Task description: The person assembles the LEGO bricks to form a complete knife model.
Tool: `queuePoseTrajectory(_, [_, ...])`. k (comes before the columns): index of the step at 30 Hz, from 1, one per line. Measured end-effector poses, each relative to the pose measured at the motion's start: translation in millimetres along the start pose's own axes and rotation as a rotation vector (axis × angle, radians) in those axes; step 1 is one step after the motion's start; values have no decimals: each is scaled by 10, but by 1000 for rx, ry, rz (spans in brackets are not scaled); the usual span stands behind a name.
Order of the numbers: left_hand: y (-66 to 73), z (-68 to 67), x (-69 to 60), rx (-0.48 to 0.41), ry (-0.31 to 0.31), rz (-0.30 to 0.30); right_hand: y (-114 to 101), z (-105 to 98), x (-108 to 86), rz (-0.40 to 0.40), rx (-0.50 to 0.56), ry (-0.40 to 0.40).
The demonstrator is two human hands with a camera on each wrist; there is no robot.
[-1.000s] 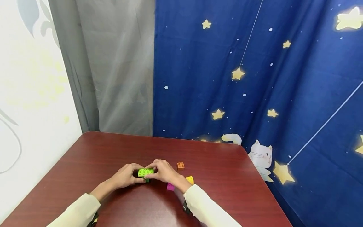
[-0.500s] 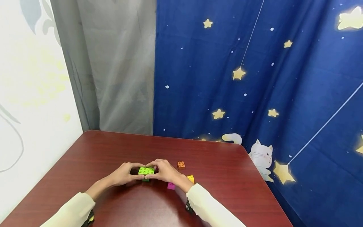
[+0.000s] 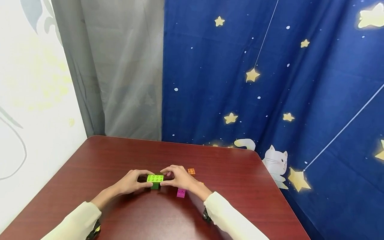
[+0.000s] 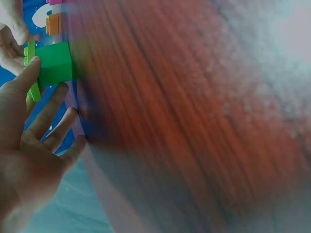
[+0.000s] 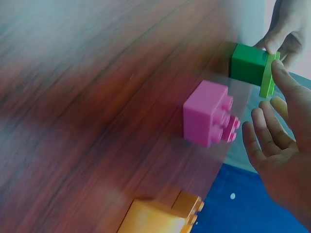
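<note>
A thin lime green toy brick with studs on top sits on a darker green brick on the table. My left hand pinches the lime green brick at its left end, thumb in front and a finger behind. My right hand is at its right end; the thumb tip is at the brick's edge, while the other fingers are spread and away from it. In the left wrist view the dark green brick shows its smooth side below the lime green one.
A magenta brick lies right of the green bricks, and an orange brick farther back. The right wrist view also shows a second, smaller pink brick and a yellow brick. A curtain hangs behind the table.
The right hand has moved slightly right, its fingers coming away from the lime green brick. The left hand stays at the brick. More of the dark green brick shows below it now.
</note>
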State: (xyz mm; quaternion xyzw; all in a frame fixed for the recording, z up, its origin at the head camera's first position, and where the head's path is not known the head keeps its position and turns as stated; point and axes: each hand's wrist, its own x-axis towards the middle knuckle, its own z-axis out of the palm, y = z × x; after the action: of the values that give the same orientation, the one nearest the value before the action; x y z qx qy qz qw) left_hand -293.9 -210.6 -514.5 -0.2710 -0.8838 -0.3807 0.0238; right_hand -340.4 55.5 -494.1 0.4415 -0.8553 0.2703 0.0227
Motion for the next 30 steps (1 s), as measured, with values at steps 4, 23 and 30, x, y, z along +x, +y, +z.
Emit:
queuePoseTrajectory(4, [12, 1, 16, 10, 4, -10, 64, -75, -85, 26, 12, -11])
queuePoseTrajectory(23, [25, 81, 116, 0, -1, 27, 281, -252, -526, 45, -50, -65])
queuePoseTrajectory(30, [46, 111, 151, 7, -7, 22, 302, -252, -668, 43, -71, -108])
